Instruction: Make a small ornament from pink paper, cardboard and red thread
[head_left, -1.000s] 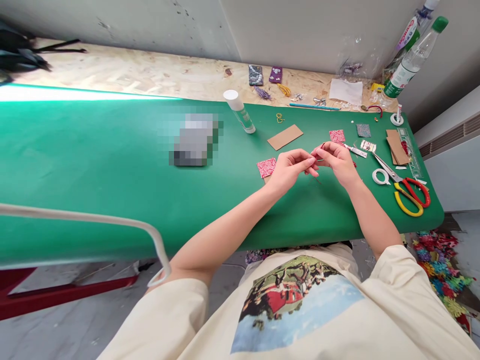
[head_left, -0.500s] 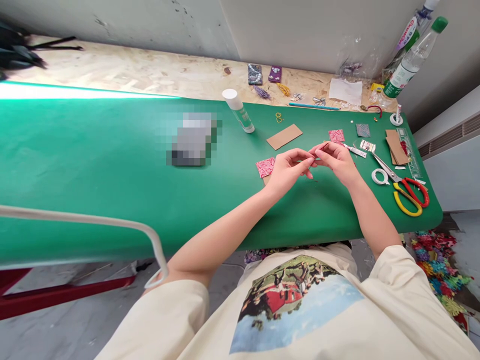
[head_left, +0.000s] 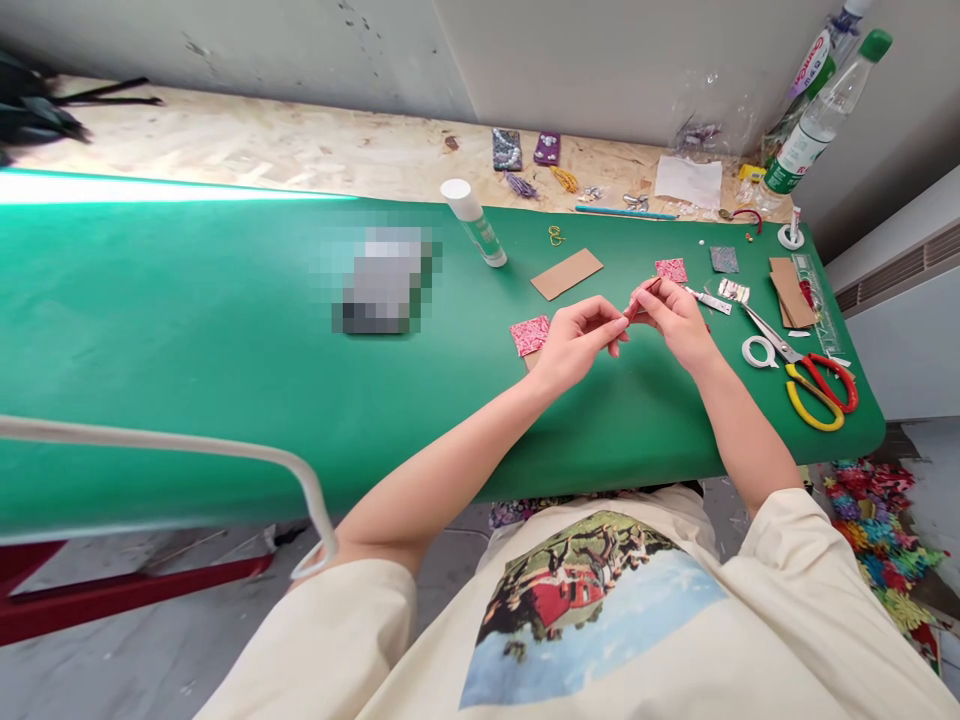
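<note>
Over the green table mat [head_left: 247, 400], my left hand [head_left: 581, 340] and my right hand [head_left: 671, 318] meet at the fingertips. A small thin reddish piece [head_left: 640, 300] is pinched between the fingers of my right hand, and my left thumb and forefinger close at its lower left end. What it is exactly is too small to tell. Beside my left wrist lies a pink patterned square [head_left: 529, 335], partly over a brown piece. Another pink patterned square [head_left: 670, 270] is just behind my right hand, with a small white tube [head_left: 711, 301] to its right.
A glue stick [head_left: 480, 228] stands behind a cardboard strip [head_left: 567, 274]. Scissors [head_left: 806, 375], white tape [head_left: 759, 352] and cardboard pieces [head_left: 790, 293] lie at the right. A bottle [head_left: 817, 135] stands at the back right. A white curved bar [head_left: 187, 438] crosses the left foreground.
My right hand has tilted slightly, and its fingertips have drawn a little away from my left fingertips, showing more of the reddish piece. The view has shifted very slightly.
</note>
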